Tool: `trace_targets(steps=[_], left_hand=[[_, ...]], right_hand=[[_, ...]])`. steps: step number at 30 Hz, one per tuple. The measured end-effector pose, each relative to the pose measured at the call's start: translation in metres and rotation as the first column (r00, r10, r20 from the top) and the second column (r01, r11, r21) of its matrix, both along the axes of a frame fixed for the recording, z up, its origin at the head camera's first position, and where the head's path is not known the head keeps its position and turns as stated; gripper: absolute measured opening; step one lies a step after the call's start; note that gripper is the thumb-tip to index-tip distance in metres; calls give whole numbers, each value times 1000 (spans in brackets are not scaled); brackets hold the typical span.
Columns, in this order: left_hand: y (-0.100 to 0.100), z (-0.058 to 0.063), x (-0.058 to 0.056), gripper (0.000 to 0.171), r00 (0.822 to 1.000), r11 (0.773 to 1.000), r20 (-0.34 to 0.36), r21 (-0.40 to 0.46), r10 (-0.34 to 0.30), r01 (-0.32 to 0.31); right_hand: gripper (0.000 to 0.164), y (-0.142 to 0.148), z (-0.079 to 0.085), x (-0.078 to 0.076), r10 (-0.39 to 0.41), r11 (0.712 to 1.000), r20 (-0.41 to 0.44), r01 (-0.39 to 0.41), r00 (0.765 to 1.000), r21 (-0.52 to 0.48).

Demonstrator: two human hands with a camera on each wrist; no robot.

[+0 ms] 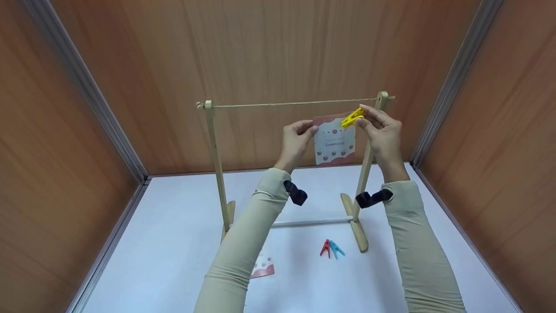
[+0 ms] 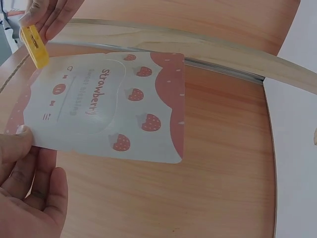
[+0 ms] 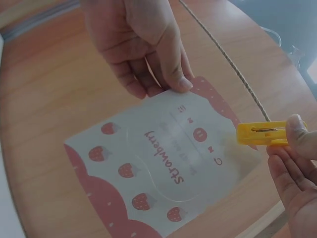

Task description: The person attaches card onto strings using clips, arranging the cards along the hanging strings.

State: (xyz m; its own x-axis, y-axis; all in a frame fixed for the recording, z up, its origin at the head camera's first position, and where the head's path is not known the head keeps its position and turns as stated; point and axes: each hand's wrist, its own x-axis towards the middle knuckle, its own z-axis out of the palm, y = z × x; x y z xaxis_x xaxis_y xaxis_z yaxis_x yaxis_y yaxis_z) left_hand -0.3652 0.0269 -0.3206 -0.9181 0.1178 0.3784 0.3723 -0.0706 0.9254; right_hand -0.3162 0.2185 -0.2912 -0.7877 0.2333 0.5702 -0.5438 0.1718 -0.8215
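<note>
A strawberry-printed card (image 1: 334, 141) hangs below the string (image 1: 282, 104) of a wooden frame, near its right post. My left hand (image 1: 296, 143) pinches the card's upper left edge between thumb and fingers. A yellow clothespin (image 1: 352, 117) is pinched between thumb and fingers of my right hand (image 1: 384, 134), its tip at the card's upper right corner. In the right wrist view, the string (image 3: 233, 69) runs to the clothespin (image 3: 262, 133); whether it is clamped there I cannot tell. The left wrist view shows the card (image 2: 114, 106) tilted, print visible.
The frame's left post (image 1: 217, 165) and right post (image 1: 367, 169) rise from wooden feet, joined by a white bar (image 1: 312, 221). A red clothespin (image 1: 325, 248) and a blue clothespin (image 1: 335, 249) lie on the white table (image 1: 173, 243). A second card (image 1: 263, 268) is partly hidden by my left sleeve.
</note>
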Motion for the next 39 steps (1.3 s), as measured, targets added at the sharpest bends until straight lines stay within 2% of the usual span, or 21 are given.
trace_targets(steps=[14,21,27,34,39], left_hand=[[6,13,0,24,999,998,-25,-54,26,-27],[8,18,1,23,1000,999,-9,-26,30,-30],[9,22,1,24,1000,999,-3,-24,26,-26],[10,23,-1,24,997,997,-69,-67,21,-26],[10,24,-2,24,998,999,-65,-47,22,-25]], right_hand=[[32,-7,24,-3,-42,992,-87,31,995,-122],[31,-8,30,-4,-35,983,-82,20,996,-184],[31,-7,34,-5,-47,984,-80,32,996,-173],[28,-9,37,-9,-120,989,-156,105,980,-101],[29,-9,39,-9,-133,989,-146,121,980,-85]])
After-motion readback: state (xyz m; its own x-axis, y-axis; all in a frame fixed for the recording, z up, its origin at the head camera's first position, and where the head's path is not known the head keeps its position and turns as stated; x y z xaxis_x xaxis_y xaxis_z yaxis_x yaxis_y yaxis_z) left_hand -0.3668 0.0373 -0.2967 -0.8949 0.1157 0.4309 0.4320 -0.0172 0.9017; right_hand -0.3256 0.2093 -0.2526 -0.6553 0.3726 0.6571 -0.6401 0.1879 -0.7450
